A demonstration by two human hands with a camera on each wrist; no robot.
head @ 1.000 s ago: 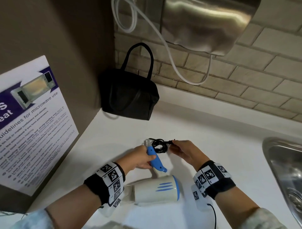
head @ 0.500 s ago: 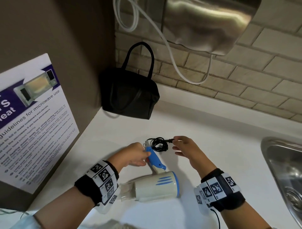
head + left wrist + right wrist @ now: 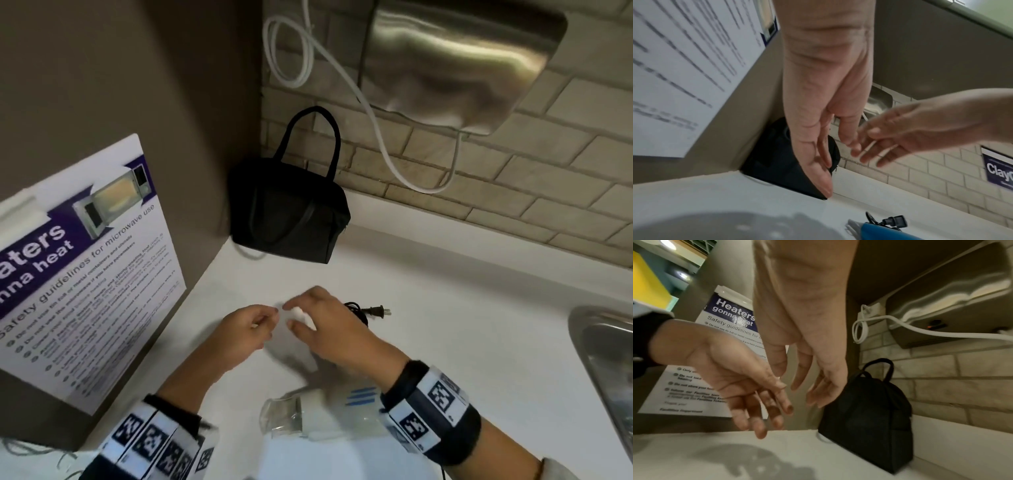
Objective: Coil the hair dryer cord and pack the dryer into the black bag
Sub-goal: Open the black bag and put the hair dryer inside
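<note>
The white and blue hair dryer [image 3: 329, 414] lies on the white counter [image 3: 445, 308], its barrel blurred beneath my right wrist. Its black cord [image 3: 356, 310] sits coiled beside the handle, with the plug [image 3: 375, 311] pointing right. The left wrist view shows the blue handle [image 3: 879, 230] and plug [image 3: 894, 222] lying free. My left hand [image 3: 263, 318] and right hand [image 3: 301, 315] hover close together above the handle, fingers loose, holding nothing. The black bag [image 3: 284, 212] stands upright in the back corner, beyond both hands, and looks closed.
A brown panel carrying a microwave safety poster [image 3: 85, 260] walls off the left side. A steel hand dryer [image 3: 462, 61] and its white cable [image 3: 376, 137] hang on the brick wall above. A steel sink [image 3: 606, 359] is sunk into the counter at the right.
My left hand has let go of the blue handle and my right hand has let go of the plug. Both hands have risen and shifted left; dryer and coiled cord lie on the counter.
</note>
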